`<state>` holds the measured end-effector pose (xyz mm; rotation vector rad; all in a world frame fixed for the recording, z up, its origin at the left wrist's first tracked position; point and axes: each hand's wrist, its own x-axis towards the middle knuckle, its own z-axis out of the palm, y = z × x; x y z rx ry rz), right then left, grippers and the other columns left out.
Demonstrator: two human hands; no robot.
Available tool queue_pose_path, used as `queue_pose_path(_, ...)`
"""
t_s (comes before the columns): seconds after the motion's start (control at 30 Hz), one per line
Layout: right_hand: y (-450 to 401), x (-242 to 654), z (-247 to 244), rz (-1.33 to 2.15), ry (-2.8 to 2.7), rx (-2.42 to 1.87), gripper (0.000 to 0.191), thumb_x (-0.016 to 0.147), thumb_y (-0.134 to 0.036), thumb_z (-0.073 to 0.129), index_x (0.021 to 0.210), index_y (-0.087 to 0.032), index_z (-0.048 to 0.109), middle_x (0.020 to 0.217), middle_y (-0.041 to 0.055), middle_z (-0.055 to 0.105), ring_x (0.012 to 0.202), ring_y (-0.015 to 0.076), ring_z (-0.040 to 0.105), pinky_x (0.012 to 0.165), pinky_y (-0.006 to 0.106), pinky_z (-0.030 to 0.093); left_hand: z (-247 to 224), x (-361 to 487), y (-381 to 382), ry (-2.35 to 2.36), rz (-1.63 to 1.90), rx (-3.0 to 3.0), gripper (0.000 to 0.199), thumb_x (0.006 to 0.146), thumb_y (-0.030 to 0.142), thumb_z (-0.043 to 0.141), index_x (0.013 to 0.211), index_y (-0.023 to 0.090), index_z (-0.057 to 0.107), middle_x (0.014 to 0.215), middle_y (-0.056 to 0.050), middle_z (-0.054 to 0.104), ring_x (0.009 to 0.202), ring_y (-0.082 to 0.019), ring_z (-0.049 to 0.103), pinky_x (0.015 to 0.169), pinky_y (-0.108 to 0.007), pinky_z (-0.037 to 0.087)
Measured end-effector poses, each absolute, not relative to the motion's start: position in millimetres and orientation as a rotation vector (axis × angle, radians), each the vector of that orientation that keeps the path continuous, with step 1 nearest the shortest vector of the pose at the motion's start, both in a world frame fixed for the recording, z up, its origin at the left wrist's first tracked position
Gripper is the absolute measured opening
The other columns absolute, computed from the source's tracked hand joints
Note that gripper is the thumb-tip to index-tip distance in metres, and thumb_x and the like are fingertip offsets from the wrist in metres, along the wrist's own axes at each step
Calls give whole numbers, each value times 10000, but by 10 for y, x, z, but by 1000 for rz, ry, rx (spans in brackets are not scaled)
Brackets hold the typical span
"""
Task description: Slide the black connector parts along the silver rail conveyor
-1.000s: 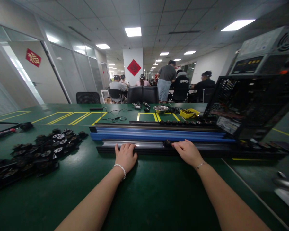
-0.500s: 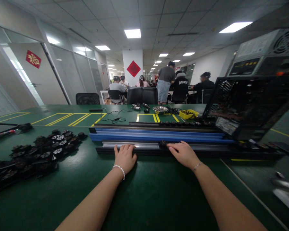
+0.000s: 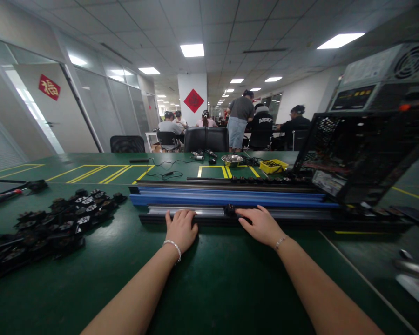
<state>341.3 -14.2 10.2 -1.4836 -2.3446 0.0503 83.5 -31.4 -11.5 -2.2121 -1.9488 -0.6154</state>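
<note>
A long black rail with a silvery inner channel lies crosswise on the green table in front of me. My left hand is closed over the rail's near edge toward its left end, the fingers curled on top. A small black part sits in the channel between my hands. The extended fingertips of my right hand touch its right side, thumb apart and lower, so this hand is open. The part's finer shape is too small to make out.
Behind the rail lies a blue profile. Many black parts are heaped at left, near a red-handled tool. An open computer case stands at right. A metal bowl and yellow tray are farther back. Several people sit beyond.
My right hand and the small black part have slid a little to the left along the channel. My left hand stays in place on the rail.
</note>
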Motion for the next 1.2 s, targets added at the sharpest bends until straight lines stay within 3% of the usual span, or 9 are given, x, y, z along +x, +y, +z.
queue_pose_path(0.9,-199,3224,98,-8,-2402,-1538,416,803,-331,427,1213,-281,477,1118,32,565,1038,179,488,1020,422,180,-141,839,-309,-1895,-659,-2201,299,768,278,448,1055,252,527,1085,-26,594,1087,-218,464,1034,-557,107)
queue_pose_path(1.2,-197,3219,77,-17,-2414,-1526,439,790,-313,437,1228,-291,458,1103,32,569,1034,182,486,1014,426,182,-142,847,-307,-1889,-703,-2233,330,767,287,458,1092,244,499,1120,-38,586,1107,-213,463,1051,-559,62)
